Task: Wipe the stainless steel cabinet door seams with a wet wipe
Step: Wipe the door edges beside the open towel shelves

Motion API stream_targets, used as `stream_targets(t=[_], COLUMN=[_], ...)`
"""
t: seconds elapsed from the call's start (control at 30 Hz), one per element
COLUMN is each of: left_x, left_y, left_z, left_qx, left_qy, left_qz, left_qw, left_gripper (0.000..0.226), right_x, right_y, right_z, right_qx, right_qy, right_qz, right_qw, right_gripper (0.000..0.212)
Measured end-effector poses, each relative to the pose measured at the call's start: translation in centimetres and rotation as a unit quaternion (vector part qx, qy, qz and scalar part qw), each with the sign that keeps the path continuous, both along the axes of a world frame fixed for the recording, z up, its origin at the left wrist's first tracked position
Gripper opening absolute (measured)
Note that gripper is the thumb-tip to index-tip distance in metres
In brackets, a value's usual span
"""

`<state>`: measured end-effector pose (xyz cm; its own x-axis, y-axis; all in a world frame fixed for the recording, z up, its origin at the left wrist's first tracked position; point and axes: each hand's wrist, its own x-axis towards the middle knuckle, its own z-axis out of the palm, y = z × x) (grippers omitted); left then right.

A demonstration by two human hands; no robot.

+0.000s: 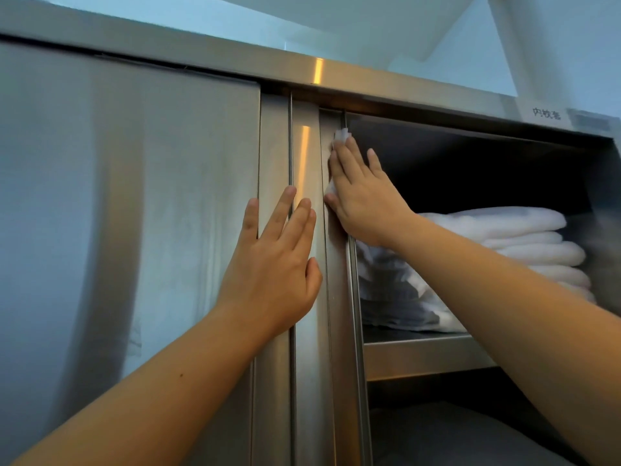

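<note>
A stainless steel cabinet fills the view, with its sliding door (134, 196) pushed left and several vertical seams (291, 146) at the door edges. My right hand (361, 193) presses a white wet wipe (341, 134) flat against the rightmost door edge near the top, and the wipe peeks out above the fingertips. My left hand (275, 260) lies flat with fingers spread on the door panels just left of it, holding nothing.
The cabinet's right side stands open. A stack of folded white linen (504, 237) lies on the upper shelf (420, 358), and more pale fabric lies in the compartment below. A label with characters (546, 113) sits on the top frame.
</note>
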<state>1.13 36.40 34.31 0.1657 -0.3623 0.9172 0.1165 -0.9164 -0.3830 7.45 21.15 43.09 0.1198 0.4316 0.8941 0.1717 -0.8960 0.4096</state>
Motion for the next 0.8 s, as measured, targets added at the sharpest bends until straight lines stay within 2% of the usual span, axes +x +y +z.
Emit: stream_targets(t=[0.2,0.5,0.67,0.8], left_x=[-0.3,-0.5,-0.6,-0.5], left_y=[0.0,0.2,0.5,0.7], left_z=[-0.4,-5.7,-7.7,-8.0], left_qx=[0.009,0.039,0.055,0.061], left_qy=[0.018,0.021,0.034,0.035], left_qz=[0.020,-0.007,0.008,0.020], left_qw=[1.000,0.999,0.998,0.997], left_gripper=[0.072,0.061,0.059,0.059], right_x=[-0.3,-1.2,-1.8,-1.9], right_y=[0.1,0.3,0.0,-0.4], right_z=[-7.1,-14.4,-18.2,-16.4], right_qx=[-0.001,0.009,-0.010,-0.031], right_qy=[0.028,0.049,0.012,-0.003], right_qz=[0.062,0.102,0.058,-0.013], right_qw=[0.998,0.994,0.998,0.999], right_gripper=[0.060,0.058,0.055,0.055])
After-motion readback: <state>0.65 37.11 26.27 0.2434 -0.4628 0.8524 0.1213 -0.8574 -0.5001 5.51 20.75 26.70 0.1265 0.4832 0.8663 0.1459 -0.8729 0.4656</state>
